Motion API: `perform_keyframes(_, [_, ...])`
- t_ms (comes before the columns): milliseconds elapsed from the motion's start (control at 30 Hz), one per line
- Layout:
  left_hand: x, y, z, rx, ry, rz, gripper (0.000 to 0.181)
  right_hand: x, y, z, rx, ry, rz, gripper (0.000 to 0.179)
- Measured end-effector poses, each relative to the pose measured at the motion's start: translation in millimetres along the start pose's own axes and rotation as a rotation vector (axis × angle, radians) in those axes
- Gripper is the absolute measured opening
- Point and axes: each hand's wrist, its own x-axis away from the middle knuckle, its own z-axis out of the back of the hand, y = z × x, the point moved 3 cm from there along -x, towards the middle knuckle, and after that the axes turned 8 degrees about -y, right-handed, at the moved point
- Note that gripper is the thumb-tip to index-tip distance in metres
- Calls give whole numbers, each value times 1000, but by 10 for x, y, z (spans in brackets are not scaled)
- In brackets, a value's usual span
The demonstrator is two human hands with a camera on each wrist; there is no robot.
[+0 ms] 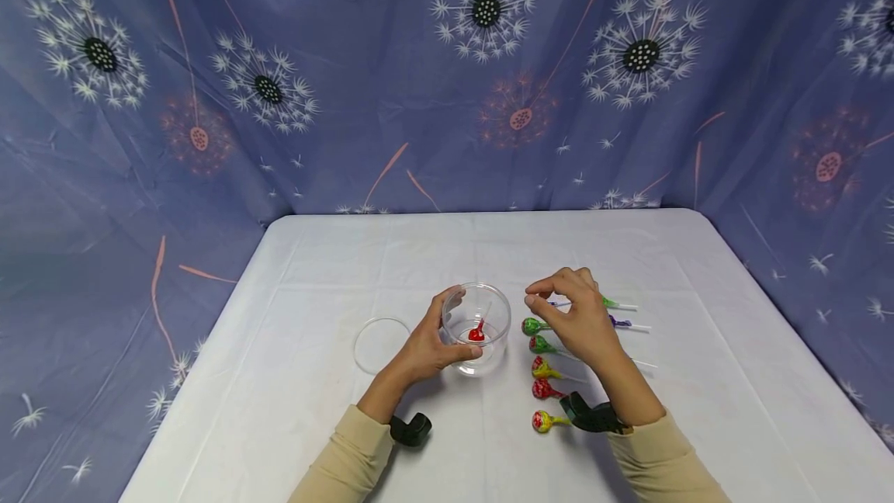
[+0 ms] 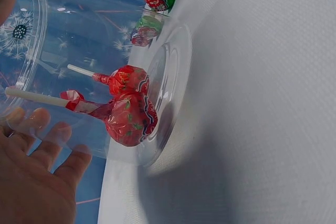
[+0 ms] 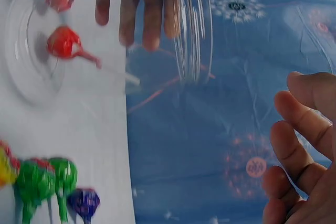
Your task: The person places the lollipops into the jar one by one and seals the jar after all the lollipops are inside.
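Note:
My left hand (image 1: 426,344) grips a clear plastic cup (image 1: 493,348) from its left side, thumb in front and fingers round the far wall. The cup stands upright on the white table. Inside it, the left wrist view shows two red-wrapped lollipops (image 2: 132,119), heads down on the bottom and sticks leaning up. My right hand (image 1: 576,317) is raised to the right of the cup, over a row of lollipops, with thumb and forefinger bent toward each other and nothing between them. In the right wrist view the fingers (image 3: 294,145) are loosely curled, apart from the cup.
Under and beside my right hand lie several wrapped lollipops, among them a green one (image 1: 532,326), a yellow one (image 1: 541,367), a red one (image 1: 543,389) and a purple one (image 3: 84,202). A clear ring-shaped lid (image 1: 356,348) lies left of my left hand. A blue dandelion-print curtain (image 1: 391,84) surrounds the table (image 1: 335,254).

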Motion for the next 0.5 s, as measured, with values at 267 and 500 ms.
perform_keyframes(267, [6, 3, 0, 2, 4, 3, 91, 135, 206, 161, 75, 41, -51, 9])
perform_keyframes(500, [14, 10, 0, 3, 6, 5, 92, 265, 415, 223, 106, 39, -126, 9])
